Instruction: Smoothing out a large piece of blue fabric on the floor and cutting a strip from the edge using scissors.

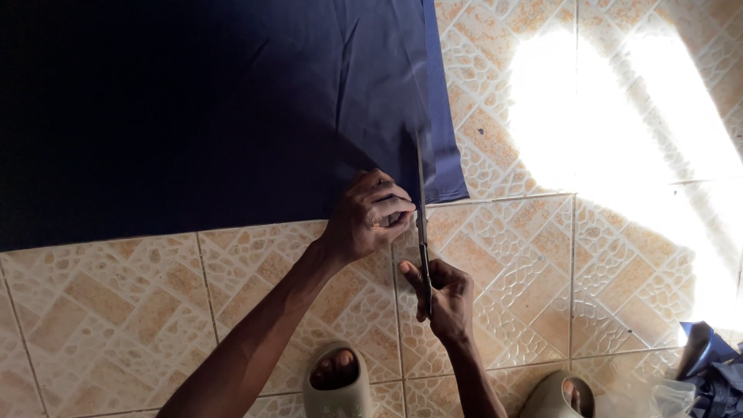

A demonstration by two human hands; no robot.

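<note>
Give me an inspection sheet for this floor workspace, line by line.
Surface: tiled floor, tan pebble pattern, bright sun patch at upper right.
Job's things: navy cloth spread flat on the floor; scissors pointing away from the person, blades at the cloth's near edge beside a narrow strip along its right side.
Clutter: dark cloth scraps at lower right.
Hands: left hand presses the cloth edge by the blades; right hand grips the scissor handles.
Cables: nothing seen.
Surroundings: two feet in pale slippers at the bottom edge; nothing else seen.
</note>
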